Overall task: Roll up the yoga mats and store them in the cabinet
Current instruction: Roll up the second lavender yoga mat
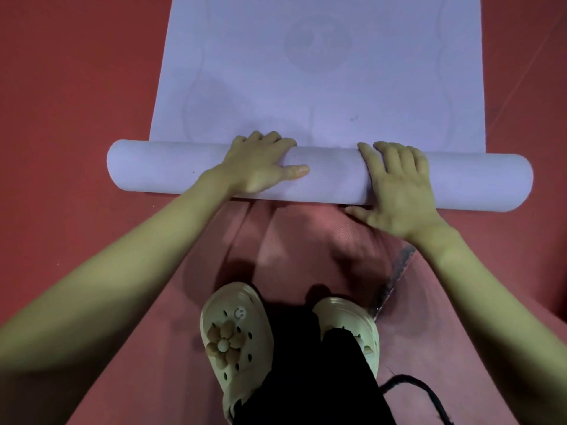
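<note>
Currently both hands sit on top of the rolled part of the pale lilac foam yoga mat (319,176), which lies crosswise on the red textured floor (76,87). Roll runs well past the fingers on both sides: one end far out beyond the left hand, the other far out beyond the right hand.

Left hand (257,165): palm down on the roll, fingers (270,139) spread and curled over the far crest, tips touching down where the roll meets the flat part. Thumb points along the roll toward the right hand. Open, pressing, not clamped around anything.

Right hand (399,188): palm flat on the roll, fingers (389,154) extended over the top with tips near the far crest. Thumb hangs off the near side of the roll, down by the floor. Also open, pressing.

Gap of bare roll between the two hands, thumbs well apart.

Unrolled flat stretch of the same mat (322,72) extends away from the fingertips to the top edge of the view; faint circular prints on it. Flat part looks slightly narrower than the roll's span, so the roll is a bit telescoped or skewed.

Below the wrists: two cream clog shoes (236,342), the left one with a brown flower charm, black trouser leg (322,378) over the right one. Black cord (420,391) near the right shoe
</note>
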`<action>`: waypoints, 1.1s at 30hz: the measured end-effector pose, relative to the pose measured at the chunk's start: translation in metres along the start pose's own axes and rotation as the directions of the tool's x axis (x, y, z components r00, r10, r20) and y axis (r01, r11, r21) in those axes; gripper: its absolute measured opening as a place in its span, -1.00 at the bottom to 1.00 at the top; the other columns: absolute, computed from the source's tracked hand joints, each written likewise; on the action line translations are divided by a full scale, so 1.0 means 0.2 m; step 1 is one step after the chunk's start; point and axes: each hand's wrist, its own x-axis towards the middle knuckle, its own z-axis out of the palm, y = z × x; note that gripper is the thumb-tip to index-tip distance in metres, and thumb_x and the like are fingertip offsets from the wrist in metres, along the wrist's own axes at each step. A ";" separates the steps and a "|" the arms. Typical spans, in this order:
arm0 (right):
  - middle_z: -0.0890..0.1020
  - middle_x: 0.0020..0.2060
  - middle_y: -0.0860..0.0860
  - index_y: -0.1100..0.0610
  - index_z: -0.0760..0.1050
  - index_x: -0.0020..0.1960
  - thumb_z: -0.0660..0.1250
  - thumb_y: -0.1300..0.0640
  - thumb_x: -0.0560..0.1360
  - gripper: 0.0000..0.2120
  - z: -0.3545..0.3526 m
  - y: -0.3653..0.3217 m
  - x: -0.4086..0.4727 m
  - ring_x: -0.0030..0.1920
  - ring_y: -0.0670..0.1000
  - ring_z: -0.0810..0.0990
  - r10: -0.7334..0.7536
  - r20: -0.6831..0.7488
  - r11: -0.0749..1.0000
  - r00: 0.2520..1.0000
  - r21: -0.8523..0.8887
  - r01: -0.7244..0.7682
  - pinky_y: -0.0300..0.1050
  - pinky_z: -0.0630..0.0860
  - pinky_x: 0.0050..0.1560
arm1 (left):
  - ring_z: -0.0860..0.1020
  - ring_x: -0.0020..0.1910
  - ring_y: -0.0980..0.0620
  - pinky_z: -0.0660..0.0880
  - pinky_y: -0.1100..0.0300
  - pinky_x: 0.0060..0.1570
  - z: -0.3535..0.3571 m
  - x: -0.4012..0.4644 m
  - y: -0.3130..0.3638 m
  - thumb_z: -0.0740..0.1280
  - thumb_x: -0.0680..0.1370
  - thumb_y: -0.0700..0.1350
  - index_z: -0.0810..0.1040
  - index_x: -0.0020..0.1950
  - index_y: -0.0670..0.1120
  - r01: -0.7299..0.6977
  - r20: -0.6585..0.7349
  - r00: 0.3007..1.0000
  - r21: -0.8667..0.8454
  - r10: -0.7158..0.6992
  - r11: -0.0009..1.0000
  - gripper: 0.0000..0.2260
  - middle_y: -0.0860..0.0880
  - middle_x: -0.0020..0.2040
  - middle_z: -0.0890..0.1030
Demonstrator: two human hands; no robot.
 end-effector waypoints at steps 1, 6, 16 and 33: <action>0.47 0.22 0.21 0.18 0.32 0.43 0.38 -0.33 0.19 -0.05 0.00 0.00 0.02 0.21 0.26 0.43 0.000 -0.007 1.000 1.000 -0.017 0.000 0.17 0.19 0.31 | 0.35 0.30 -0.12 0.18 -0.04 0.30 0.00 0.01 0.00 0.05 0.52 0.39 0.34 0.43 0.09 -0.003 -0.016 1.000 0.000 0.003 1.000 -0.41 -0.02 0.34 0.43; 0.45 0.26 0.11 -0.01 0.27 0.44 0.51 -0.30 0.20 -0.08 -0.16 0.04 0.26 0.28 0.20 0.38 0.083 0.295 0.996 0.952 0.018 -0.092 0.10 0.19 0.33 | 0.38 0.30 -0.23 0.18 -0.12 0.35 0.11 -0.08 0.04 -0.05 0.54 0.28 0.41 0.41 -0.12 0.029 -0.367 0.930 0.044 -0.011 0.999 -0.35 -0.22 0.29 0.44; 0.37 0.39 0.21 0.18 0.25 0.49 0.16 -0.35 0.43 -0.18 -0.07 0.04 0.14 0.41 0.23 0.29 0.036 0.017 0.996 0.999 0.082 -0.037 0.17 0.06 0.44 | 0.10 0.52 -0.07 -0.17 -0.11 0.48 0.07 -0.01 0.01 -0.07 0.59 0.29 0.06 0.58 0.03 0.103 -0.235 0.968 0.040 -0.091 0.994 -0.38 -0.09 0.50 0.23; 0.37 0.41 0.21 0.20 0.24 0.50 -0.24 -0.22 0.50 -0.24 -0.04 0.05 0.39 0.42 0.25 0.28 0.151 -0.092 0.988 0.984 -0.004 -0.152 0.17 0.03 0.44 | -0.09 0.57 -0.05 -0.21 -0.05 0.48 0.01 0.08 -0.06 0.02 0.66 0.13 -0.04 0.59 -0.06 0.042 -0.357 0.933 0.018 -0.033 0.999 -0.44 -0.10 0.60 -0.04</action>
